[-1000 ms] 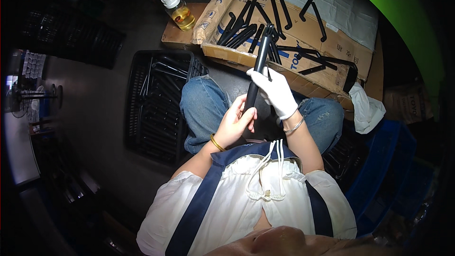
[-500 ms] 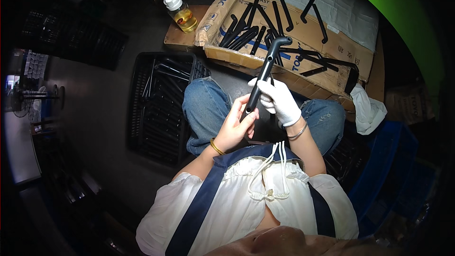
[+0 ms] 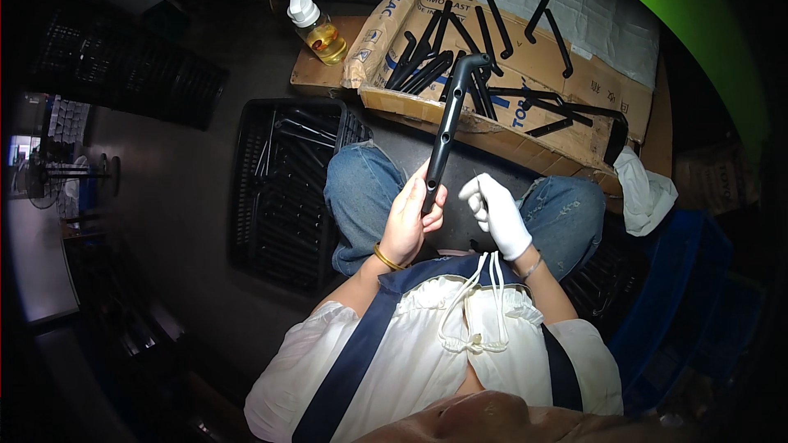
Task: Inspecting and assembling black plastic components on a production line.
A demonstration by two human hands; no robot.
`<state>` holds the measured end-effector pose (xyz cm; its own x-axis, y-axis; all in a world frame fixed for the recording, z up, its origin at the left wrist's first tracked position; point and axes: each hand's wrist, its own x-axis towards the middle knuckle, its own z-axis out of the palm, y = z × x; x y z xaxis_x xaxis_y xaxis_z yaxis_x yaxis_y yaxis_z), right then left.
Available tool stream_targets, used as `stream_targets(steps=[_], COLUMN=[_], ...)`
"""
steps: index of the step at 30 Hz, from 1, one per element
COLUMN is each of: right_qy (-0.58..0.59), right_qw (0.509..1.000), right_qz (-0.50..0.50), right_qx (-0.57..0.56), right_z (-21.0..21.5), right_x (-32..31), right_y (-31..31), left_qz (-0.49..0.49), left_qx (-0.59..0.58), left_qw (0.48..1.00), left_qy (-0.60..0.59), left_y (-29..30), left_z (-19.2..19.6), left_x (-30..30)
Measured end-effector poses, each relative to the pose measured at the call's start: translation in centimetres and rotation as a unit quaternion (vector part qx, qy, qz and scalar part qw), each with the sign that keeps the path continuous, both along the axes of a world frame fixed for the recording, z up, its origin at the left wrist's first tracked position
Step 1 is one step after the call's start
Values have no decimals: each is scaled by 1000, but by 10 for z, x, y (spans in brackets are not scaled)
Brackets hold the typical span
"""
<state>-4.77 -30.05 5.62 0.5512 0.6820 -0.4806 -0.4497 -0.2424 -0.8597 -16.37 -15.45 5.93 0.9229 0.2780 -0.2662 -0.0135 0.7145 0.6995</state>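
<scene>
My bare left hand (image 3: 412, 217) is closed around the lower end of a black tubular handle (image 3: 444, 139). The handle slants up and away, with several round holes along its side and a bent knob-like top. To the right of it, apart from the handle, my right hand (image 3: 497, 215) wears a white glove. Its fingers are curled in, and whatever they may hold is hidden. Beyond both hands lies an opened cardboard box (image 3: 394, 104) with several similar black handles (image 3: 428, 74) scattered in it.
A black crate (image 3: 241, 197) full of black bars stands left of my knee. A bottle of yellow liquid (image 3: 327, 43) with a white cap sits on a wooden board (image 3: 308, 72). A white bag (image 3: 644, 197) hangs at the box's right corner, near blue bins (image 3: 669, 295).
My right hand has let go of the handle and drawn back toward me, its fingers curling. My left hand still holds the handle, now turned more upright with its holes showing.
</scene>
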Motion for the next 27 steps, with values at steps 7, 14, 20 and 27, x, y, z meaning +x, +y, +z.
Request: stream_targets(steps=[7, 14, 20, 27], right_qy=[-376, -457, -473, -470], right_qw=[924, 861, 849, 857], right_qz=[65, 211, 230, 210], right_qx=[-10, -79, -56, -22], right_z=[31, 29, 23, 18], right_x=[-22, -28, -27, -25], right_y=[2, 5, 7, 7], left_qz=[0, 8, -4, -26], left_qx=[34, 80, 105, 121], left_qw=[998, 996, 993, 991], left_qy=[50, 44, 45, 55], left_y=[-4, -8, -6, -5], left_z=[4, 3, 6, 3], left_x=[-3, -6, -8, -10])
